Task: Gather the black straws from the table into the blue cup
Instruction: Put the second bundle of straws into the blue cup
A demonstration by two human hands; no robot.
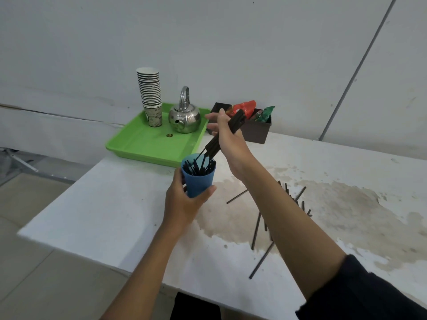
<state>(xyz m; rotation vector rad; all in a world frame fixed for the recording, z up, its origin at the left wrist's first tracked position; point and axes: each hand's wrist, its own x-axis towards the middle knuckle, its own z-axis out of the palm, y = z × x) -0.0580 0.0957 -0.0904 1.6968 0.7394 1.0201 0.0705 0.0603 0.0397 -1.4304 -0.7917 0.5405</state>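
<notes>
From the head view: left hand [182,204] wrapped around the blue cup [199,181], fingers [209,190] curled round its lower side, thumb on the other side, cup lifted a little above the bench [115,204]. Inside the cup, above those fingers, many black straws [198,166] standing up. Right hand [227,135] up past the cup, gripping a bundle of black straws [221,139] tight in curled fingers, the low ends of the bundle dipping just over the cup's mouth, the top ends sticking out above the hand. More loose straws [263,259] lying on the bench under the right forearm, well away from both sets of fingers, on a big brown stain [335,204]. Behind the right fingers, a dark box [256,132] with red and green packets [245,108]. Beside it, a green tray [143,144] holding a shiny kettle [184,117] and a tall stack of paper cups [150,95].
</notes>
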